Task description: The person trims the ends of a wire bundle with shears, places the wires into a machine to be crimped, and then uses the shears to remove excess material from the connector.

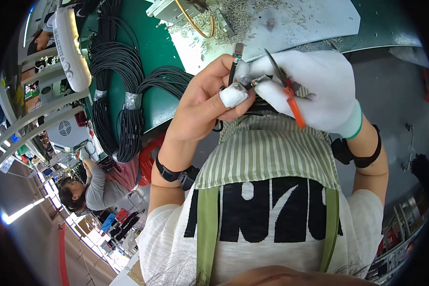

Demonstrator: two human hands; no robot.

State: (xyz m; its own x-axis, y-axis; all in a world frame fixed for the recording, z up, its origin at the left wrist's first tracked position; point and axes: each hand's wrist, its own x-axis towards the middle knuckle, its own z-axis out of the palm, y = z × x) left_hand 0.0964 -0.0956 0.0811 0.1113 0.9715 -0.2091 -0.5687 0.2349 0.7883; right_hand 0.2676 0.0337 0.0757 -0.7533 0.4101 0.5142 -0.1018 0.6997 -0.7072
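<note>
My left hand [207, 97] is closed around a thin black cable [232, 74], with white wrapping on the thumb and a grey cover on a finger. A small metal connector [239, 49] with coloured wires at its base sticks up above the fingers. My right hand [314, 86], in a white glove with a green cuff, is closed on an orange-handled cutting tool [291, 97], whose dark blade points up and left. The gloved fingertips meet the left fingers at a small dark piece; its details are hidden between them.
Bundles of black cable [117, 66] lie on the green table [159, 107] to the left. A white board [314, 19] strewn with small pale offcuts and a metal fixture [174, 10] are ahead. A white lamp [71, 50] hangs at left; another person [93, 190] sits beyond.
</note>
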